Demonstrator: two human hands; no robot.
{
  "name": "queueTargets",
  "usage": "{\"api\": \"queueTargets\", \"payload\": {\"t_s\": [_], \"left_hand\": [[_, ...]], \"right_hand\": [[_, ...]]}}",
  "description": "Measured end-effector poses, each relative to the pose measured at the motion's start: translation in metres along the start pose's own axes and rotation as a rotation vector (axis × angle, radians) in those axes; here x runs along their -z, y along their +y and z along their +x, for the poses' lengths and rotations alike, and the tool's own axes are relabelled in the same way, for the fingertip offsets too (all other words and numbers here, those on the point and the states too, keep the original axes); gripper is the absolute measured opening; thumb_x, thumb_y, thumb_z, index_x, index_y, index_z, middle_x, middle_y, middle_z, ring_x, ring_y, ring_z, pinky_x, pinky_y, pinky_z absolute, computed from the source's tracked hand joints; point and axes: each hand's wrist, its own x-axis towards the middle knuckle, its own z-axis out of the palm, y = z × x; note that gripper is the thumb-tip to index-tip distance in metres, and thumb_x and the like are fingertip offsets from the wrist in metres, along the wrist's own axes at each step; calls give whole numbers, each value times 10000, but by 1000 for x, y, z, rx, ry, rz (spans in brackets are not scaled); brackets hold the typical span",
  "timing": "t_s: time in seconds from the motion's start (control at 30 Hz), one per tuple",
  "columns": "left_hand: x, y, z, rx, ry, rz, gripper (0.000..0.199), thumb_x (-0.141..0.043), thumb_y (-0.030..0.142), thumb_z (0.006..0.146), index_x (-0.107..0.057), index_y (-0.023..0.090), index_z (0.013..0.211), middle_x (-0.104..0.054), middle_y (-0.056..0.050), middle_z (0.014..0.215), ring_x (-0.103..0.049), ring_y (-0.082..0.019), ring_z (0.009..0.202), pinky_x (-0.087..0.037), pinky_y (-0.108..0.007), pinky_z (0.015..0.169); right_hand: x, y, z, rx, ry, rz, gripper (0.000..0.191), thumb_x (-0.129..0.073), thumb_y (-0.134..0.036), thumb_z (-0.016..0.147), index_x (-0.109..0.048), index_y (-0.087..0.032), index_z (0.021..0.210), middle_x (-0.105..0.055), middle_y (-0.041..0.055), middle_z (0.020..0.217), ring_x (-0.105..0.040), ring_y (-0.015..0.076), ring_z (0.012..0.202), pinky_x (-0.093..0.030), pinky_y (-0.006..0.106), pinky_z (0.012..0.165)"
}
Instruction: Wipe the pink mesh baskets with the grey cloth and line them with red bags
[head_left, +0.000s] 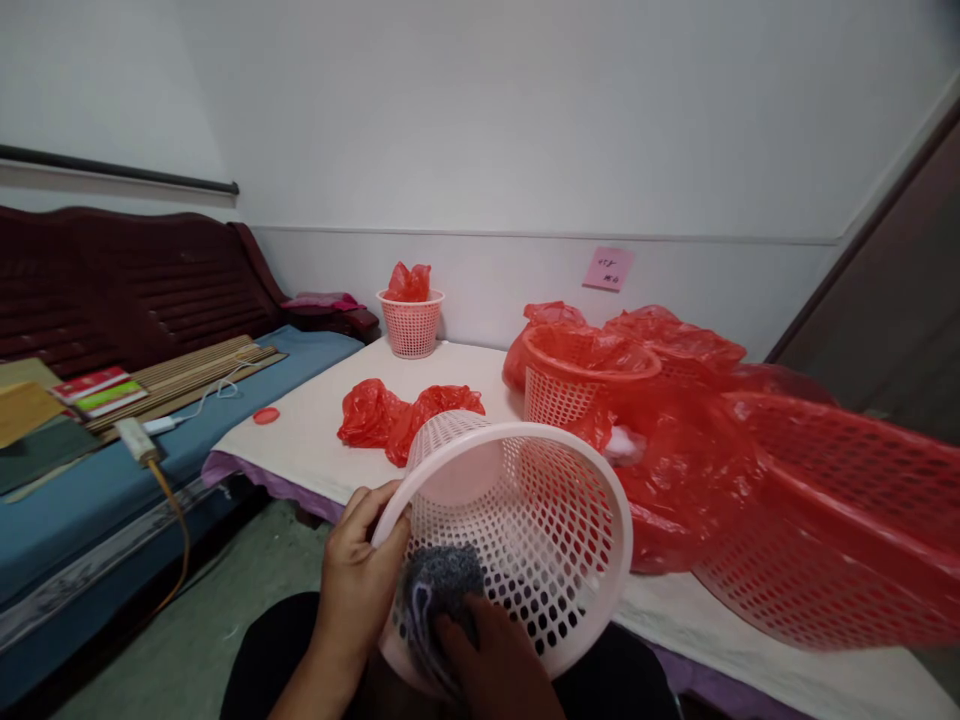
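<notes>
A pale pink perforated plastic basket (551,460) lies tilted over my lap, its round mouth facing me. My left hand (364,565) grips the rim at the basket's left side, thumb inside and fingers outside. Inside the mouth, my right hand (491,650) is closed on a dark grey cloth (450,575), which rests against the lower left inner wall. Part of the right hand's fingers is hidden by the cloth and shadow.
Red plastic bags (682,470) and red-rimmed baskets (847,520) crowd the right of the white-covered table (300,450). Crumpled red bags (397,415) lie behind the held basket. A small pink basket (412,325) stands by the wall. At left is a bench (300,350) with a power strip (137,440).
</notes>
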Motion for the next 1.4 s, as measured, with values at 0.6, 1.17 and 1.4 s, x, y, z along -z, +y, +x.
{"api": "queueTargets", "payload": {"t_s": [0.6,1.17,1.4], "left_hand": [[-7,-14,-23,161,-65,15,394,-612,385,783,-582,217,1138,-604,-63,1083,-586,-231,1006,-464,-352,870],[10,-77,-72,762,-84,-366,587,-510,631,794,-641,135,1080,-733,-118,996,-606,-327,1116,-463,-458,968],[13,-68,-63,582,-186,-138,573,-522,620,770,-677,145,1052,-721,-100,1062,-628,-310,1055,-489,-384,930]], "right_hand": [[-10,-22,16,-134,236,98,679,-657,-327,698,-473,-236,1345,-540,195,1280,-546,386,1119,-471,508,915],[16,-20,33,-163,27,90,499,-527,-106,737,-589,-244,1213,-532,159,1282,-542,325,1126,-437,446,915],[14,-1,55,-291,216,135,369,-420,-21,731,-641,-173,984,-604,129,1007,-588,235,895,-465,339,806]]}}
